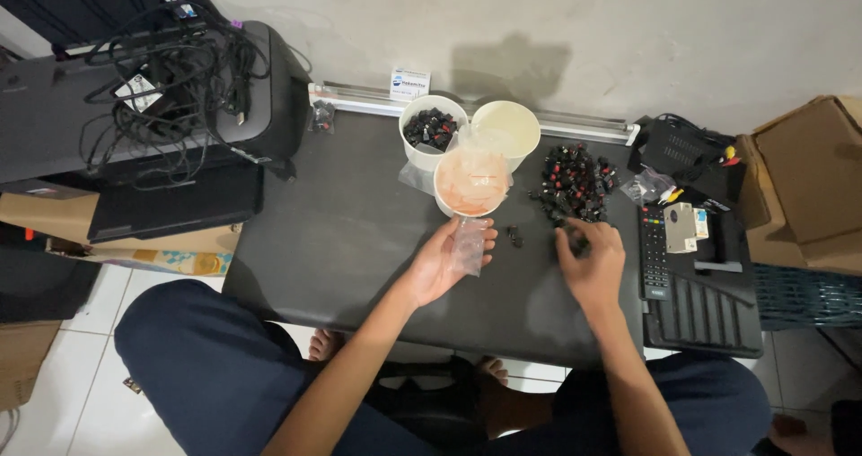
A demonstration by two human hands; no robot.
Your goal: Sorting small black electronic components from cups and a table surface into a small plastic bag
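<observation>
Left hand (446, 260) grip closed on small clear plastic bag (469, 245), right hand (590, 260) grip pinching among small black-and-red plastic parts (575, 182) just beyond it, dark surface (341, 232).

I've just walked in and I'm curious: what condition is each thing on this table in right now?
Left hand: holding a small clear plastic bag.
Right hand: fingers down on the pile of small black and red parts.
Cup at the back left: upright, holds dark parts.
Cup at the back right: upright, looks empty.
Front cup: upright, holds clear bags.
Remote control: lying flat.
</observation>
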